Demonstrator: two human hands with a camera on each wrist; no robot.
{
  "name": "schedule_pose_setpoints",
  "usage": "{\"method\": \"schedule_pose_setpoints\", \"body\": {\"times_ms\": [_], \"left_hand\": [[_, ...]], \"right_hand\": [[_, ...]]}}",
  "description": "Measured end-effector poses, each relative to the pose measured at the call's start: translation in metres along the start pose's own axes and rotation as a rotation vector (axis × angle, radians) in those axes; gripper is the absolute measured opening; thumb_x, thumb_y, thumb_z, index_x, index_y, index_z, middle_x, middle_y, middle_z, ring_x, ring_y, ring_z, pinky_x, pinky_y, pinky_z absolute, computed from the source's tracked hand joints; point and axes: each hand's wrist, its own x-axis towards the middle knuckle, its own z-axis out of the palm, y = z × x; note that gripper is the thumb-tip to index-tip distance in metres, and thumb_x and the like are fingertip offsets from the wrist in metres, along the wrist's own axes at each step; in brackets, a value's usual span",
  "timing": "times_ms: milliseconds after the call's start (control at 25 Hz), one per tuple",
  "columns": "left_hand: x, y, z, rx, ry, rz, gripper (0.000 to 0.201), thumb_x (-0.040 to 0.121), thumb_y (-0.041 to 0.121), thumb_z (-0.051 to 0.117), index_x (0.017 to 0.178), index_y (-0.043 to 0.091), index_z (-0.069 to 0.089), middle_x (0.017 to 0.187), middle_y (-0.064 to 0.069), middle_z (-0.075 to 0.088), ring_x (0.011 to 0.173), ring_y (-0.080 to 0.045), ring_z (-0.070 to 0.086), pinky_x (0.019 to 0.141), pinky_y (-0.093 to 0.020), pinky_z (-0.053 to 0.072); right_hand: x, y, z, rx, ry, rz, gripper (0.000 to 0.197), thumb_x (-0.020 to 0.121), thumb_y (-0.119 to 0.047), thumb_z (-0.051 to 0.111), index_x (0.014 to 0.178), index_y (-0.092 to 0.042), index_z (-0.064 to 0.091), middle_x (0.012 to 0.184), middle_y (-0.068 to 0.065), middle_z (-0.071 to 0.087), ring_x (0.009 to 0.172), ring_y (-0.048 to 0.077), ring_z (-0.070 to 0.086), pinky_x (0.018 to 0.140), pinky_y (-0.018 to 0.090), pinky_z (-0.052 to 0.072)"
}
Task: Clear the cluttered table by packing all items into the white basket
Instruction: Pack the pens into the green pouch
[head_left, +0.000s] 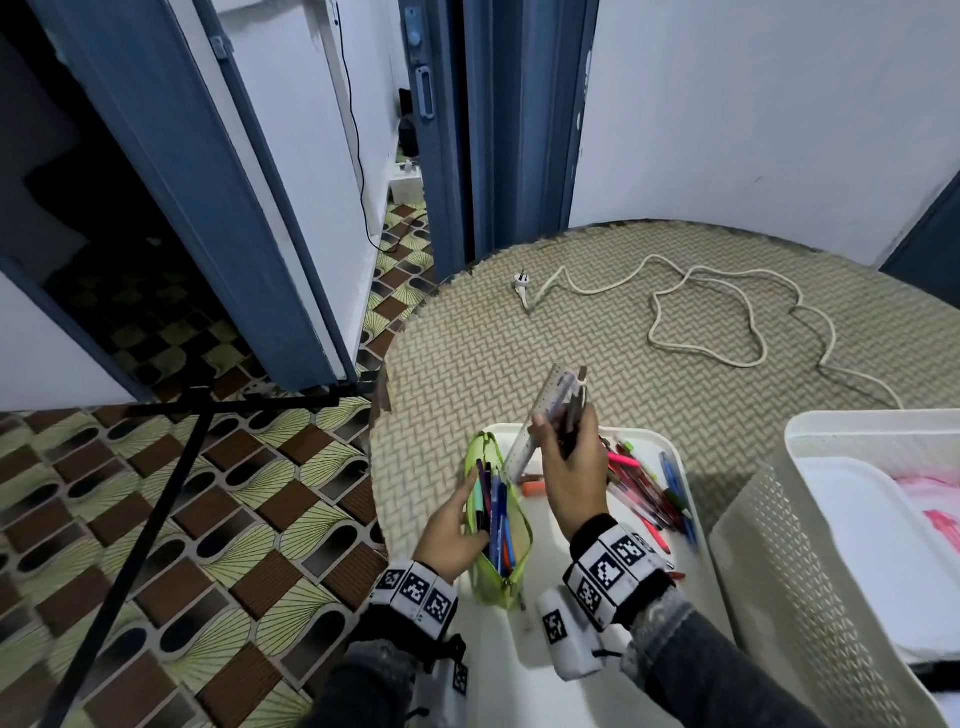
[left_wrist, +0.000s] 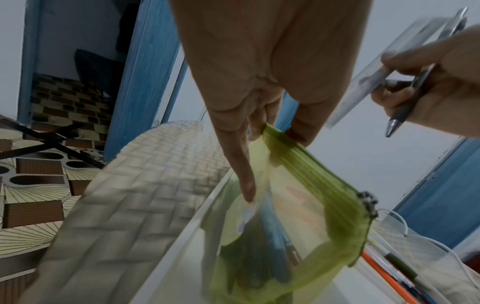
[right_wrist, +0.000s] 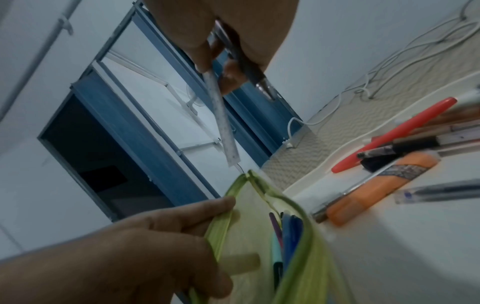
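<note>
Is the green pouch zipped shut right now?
No, the green pouch gapes open, pens standing inside, and the left hand holds its edge.

A: What is above the green pouch (right_wrist: 262, 232)?
B: The right hand (right_wrist: 228, 35), gripping a clear ruler (right_wrist: 221, 115) and a dark pen (right_wrist: 249, 67).
A: And beside the pouch?
B: The left hand (right_wrist: 124, 251) pinches its rim; an orange highlighter (right_wrist: 381, 185) lies right of it.

Ruler (head_left: 545, 415) markings seemingly unreadable

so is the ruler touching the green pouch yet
Apart. The right wrist view shows the ruler's lower end hanging above the green pouch's open rim, with wall visible between them; the right hand holds it up.
</note>
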Motion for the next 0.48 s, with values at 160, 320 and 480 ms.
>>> {"method": "schedule_pose_setpoints", "body": {"times_ms": [160,320,480], "left_hand": [[-0.006,0.007,0.004,0.060,-0.018,0.010,0.082,0.079,-0.006,0.055,0.146,0.032,0.027,0.141,0.003,0.045,0.125,-0.016,0.050,0.106,-0.042,0.042],[-0.009,0.008,0.007,0.100,-0.009,0.017,0.082,0.081,-0.010,0.052,0.148,0.029,0.026,0.144,-0.002,0.044,0.132,-0.018,0.045,0.109,-0.040,0.038],[-0.013,0.005,0.004,0.068,-0.004,-0.005,0.085,0.078,-0.010,0.051,0.145,0.037,0.027,0.138,0.003,0.049,0.123,-0.015,0.052,0.104,-0.039,0.044]], "right_hand": [[-0.012,0.025,0.005,-0.393,-0.337,0.179,0.015,0.087,-0.013,0.065,0.090,-0.006,0.053,0.069,0.002,0.054,0.062,0.006,0.052,0.058,0.023,0.038],[-0.020,0.046,0.001,-0.780,-0.678,0.224,0.015,0.087,-0.018,0.064,0.089,-0.006,0.056,0.083,0.015,0.059,0.077,0.021,0.051,0.055,0.027,0.032],[-0.007,0.032,-0.001,-0.166,-0.292,0.265,0.011,0.092,-0.006,0.055,0.095,-0.008,0.065,0.078,0.009,0.062,0.073,0.023,0.058,0.079,0.041,0.052]]}}
